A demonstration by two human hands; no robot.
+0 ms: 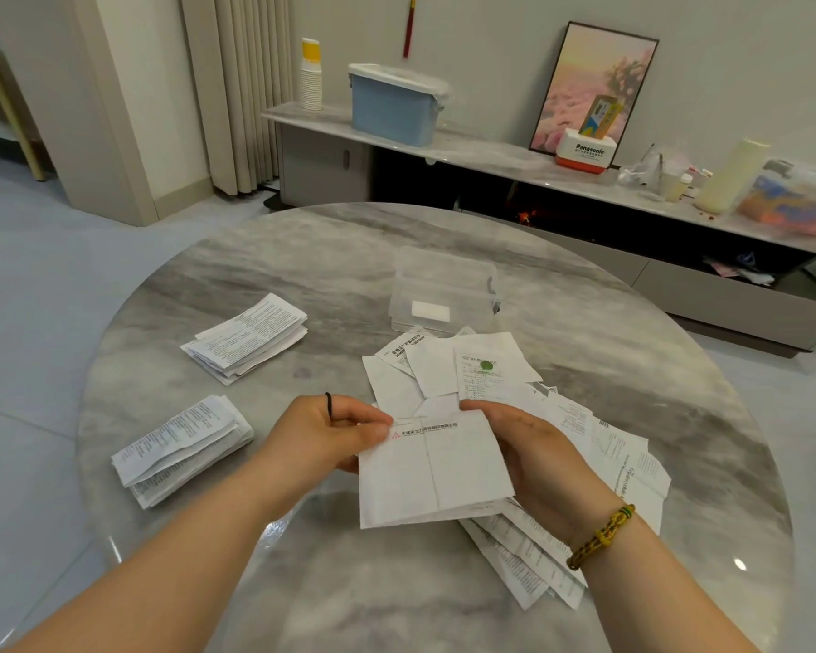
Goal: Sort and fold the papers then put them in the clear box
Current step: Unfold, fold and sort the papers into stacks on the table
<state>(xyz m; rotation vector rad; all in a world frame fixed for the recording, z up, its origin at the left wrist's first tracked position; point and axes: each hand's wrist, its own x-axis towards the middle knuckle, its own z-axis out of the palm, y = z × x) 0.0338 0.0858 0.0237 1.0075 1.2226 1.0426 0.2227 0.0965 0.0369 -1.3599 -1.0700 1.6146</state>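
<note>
Grey marbled stone spreads out under my arms, the round table (330, 256) glossy enough to catch ceiling light near its close edge. Nearest to me, my right wrist wears a braided yellow and green bracelet (601, 537). Just above that, both hands hold one folded sheet (432, 473) up off the table. My left hand (330, 433) pinches its upper left corner between thumb and fingers, a black hair tie (329, 405) looped over the forefinger. My right hand (531, 452) grips the right edge, thumb laid across the top, the other fingers tucked behind the paper where I cannot see them. The sheet has a crease down its middle and a line of printed characters with a small red mark along the top.

Beneath and to the right of it lies the loose pile of unsorted papers (491, 369), overlapping at every angle, one bearing a green spot. To my left sit two tidy stacks of folded leaflets: the nearer stack (182, 447) by my left forearm, the farther stack (248, 339) beyond it, well apart from the loose pile.

Past the pile, touching its far edge, stands the clear box (446, 280), open, with a small white folded piece (430, 311) lying inside.

Beyond the table runs a low cabinet (481, 148) along the wall, carrying a blue lidded bin (394, 106), a stack of paper cups (311, 75), a framed pink picture (594, 82) and a white and orange box (582, 150).
</note>
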